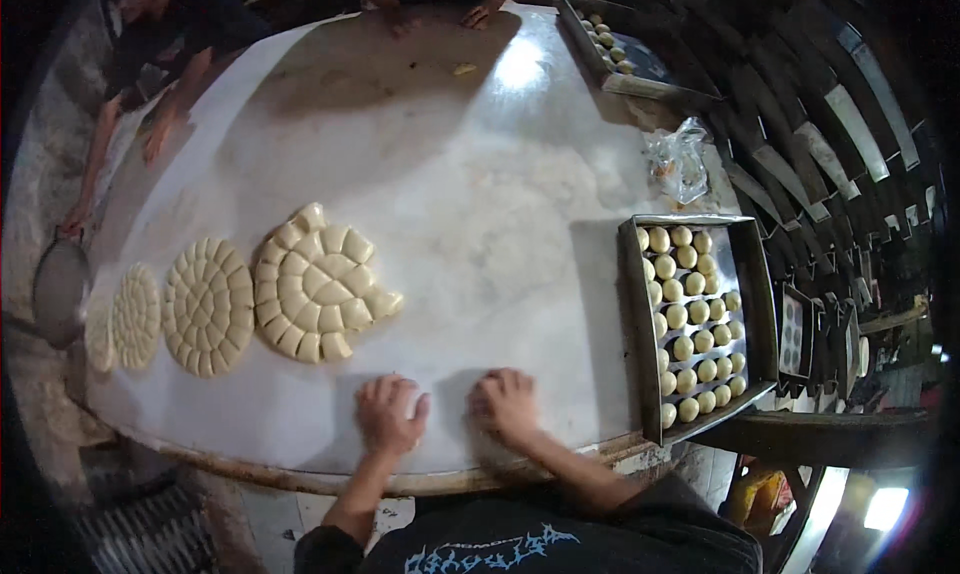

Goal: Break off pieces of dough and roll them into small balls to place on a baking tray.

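Dough cluster (325, 279), cut into wedges, lies head view ahead and left of my left hand (390, 414). Both it and my right hand (504, 406) rest palm-down, half curled, on the table (500, 314); I cannot tell what they cover. Right of my right hand: tray (759, 304) of dough balls (698, 312).

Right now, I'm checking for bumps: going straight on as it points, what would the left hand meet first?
Probably the right edge of the nearest cut dough round, if the left hand moves low; its height is unclear.
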{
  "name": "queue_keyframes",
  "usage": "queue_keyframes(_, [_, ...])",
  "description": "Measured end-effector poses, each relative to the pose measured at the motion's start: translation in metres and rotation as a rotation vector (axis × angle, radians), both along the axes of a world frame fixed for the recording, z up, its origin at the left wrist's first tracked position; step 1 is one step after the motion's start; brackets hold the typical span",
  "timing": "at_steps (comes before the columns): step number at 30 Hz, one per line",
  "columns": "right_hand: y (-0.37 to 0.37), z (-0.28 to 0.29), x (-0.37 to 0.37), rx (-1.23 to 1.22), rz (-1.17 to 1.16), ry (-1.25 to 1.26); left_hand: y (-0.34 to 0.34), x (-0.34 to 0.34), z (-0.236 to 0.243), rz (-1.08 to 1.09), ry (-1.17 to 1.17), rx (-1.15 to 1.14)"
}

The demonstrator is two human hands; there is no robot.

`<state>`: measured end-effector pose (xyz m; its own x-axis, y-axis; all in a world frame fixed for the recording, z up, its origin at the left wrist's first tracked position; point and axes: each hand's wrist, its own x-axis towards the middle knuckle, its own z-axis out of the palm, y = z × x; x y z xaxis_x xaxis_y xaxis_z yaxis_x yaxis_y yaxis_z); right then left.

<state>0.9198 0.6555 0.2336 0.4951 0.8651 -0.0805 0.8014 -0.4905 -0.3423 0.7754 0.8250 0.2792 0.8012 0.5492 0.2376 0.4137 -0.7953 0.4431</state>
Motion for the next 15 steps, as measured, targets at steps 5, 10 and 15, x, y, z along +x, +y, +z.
queue_keyframes(5, [-0.076,0.018,-0.064,-0.012,0.173,0.113,-0.067,-0.05,-0.012,-0.196,0.013,-0.064])
queue_keyframes(10, [-0.11,0.019,0.045,0.045,-0.09,-0.075,0.02,-0.095,-0.034,-0.056,0.229,0.158])
queue_keyframes(15, [0.018,0.03,0.045,0.176,-0.287,0.109,0.019,0.069,0.0,-0.222,-0.041,-0.136])
